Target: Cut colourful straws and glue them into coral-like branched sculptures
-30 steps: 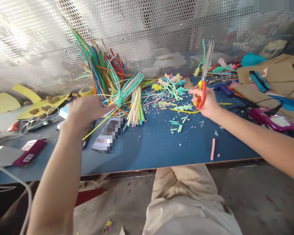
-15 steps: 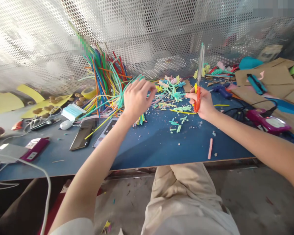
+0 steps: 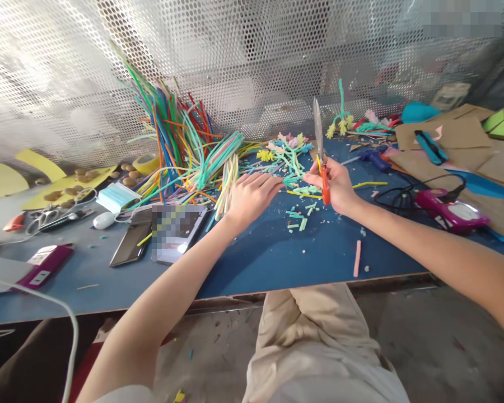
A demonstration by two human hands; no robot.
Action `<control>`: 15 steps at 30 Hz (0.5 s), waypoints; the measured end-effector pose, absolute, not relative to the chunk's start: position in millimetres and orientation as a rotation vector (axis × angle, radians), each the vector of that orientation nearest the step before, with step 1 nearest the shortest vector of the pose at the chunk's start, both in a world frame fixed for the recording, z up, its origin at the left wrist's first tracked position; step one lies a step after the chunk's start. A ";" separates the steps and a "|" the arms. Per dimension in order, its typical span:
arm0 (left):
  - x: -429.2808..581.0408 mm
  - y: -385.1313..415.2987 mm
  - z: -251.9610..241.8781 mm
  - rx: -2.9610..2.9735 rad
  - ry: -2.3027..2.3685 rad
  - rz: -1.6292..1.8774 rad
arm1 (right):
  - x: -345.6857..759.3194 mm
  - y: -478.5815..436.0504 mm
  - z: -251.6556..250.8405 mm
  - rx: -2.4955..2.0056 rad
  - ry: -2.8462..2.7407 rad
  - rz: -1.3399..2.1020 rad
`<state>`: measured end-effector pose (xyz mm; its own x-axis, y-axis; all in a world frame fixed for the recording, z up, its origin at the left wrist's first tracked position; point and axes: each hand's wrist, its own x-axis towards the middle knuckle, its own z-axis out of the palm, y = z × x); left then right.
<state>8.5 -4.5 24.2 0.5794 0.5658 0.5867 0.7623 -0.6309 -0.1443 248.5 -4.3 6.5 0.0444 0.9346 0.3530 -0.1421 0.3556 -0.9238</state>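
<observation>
My right hand (image 3: pixel 334 182) grips a pair of scissors (image 3: pixel 322 168) with orange and yellow handles, blades pointing up. The fingers of my left hand (image 3: pixel 256 196) are pressed together, their tips at a small teal pipe cleaner piece (image 3: pixel 292 179); the exact grip is partly hidden. Between and behind the hands lies a mint pipe cleaner branch (image 3: pixel 294 159) with yellow, pink and blue tufts. Cut pipe cleaner bits (image 3: pixel 303 224) are scattered below it. A bundle of pale and teal pipe cleaners (image 3: pixel 227 173) lies just left of my left hand.
A tall heap of coloured pipe cleaners (image 3: pixel 172 134) leans at the perforated metal panel (image 3: pixel 277 61). Phones (image 3: pixel 132 238), a mouse (image 3: pixel 104 220) and a face mask (image 3: pixel 116 197) lie left. A glue gun (image 3: pixel 373 159), cardboard (image 3: pixel 441 134) and a magenta power strip (image 3: pixel 449 210) are right.
My left hand has moved right and down, away from the teal bundle, to the small teal piece. My right hand with the scissors has come left, closer to it.
</observation>
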 end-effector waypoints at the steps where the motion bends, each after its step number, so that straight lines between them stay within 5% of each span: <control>1: 7.7 -5.5 23.6 -2.439 -1.084 -0.726 | 248.1 -5.3 7.0 -0.844 -1.251 0.986; 15: 7.8 -10.8 17.6 -2.411 -1.337 -0.757 | 253.6 -1.4 2.5 -0.909 -1.376 0.735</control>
